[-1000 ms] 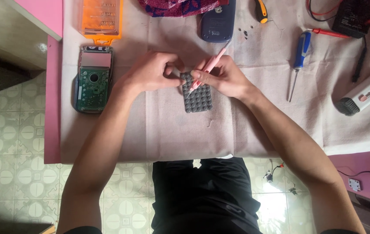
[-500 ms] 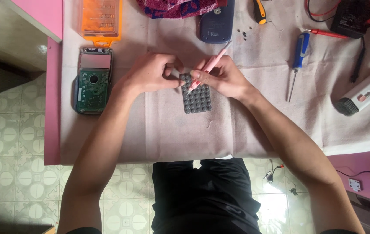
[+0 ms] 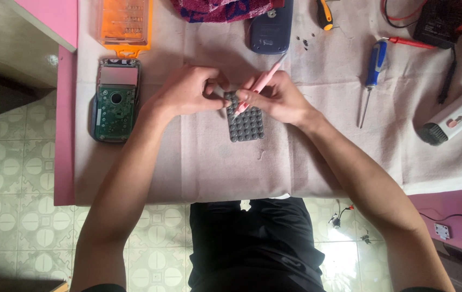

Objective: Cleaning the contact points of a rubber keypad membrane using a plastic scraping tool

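Note:
A grey rubber keypad (image 3: 246, 123) with rows of round buttons lies on the pale cloth (image 3: 214, 162) in the middle of the table. My left hand (image 3: 187, 91) pinches its upper left corner. My right hand (image 3: 274, 97) holds a thin pink tool (image 3: 263, 81) like a pen, with the tip down on the keypad's top edge. Both hands meet over the keypad's top, which they partly hide.
An opened calculator with a green circuit board (image 3: 114, 103) lies at the left, an orange bit case (image 3: 125, 24) above it. A dark blue back cover (image 3: 271, 30), a blue screwdriver (image 3: 372, 73), a multimeter with red lead (image 3: 436, 21) and a white brush tool (image 3: 450, 120) lie around.
Both hands stay on the keypad; the pink tool's tip has shifted only slightly on the keypad's top edge.

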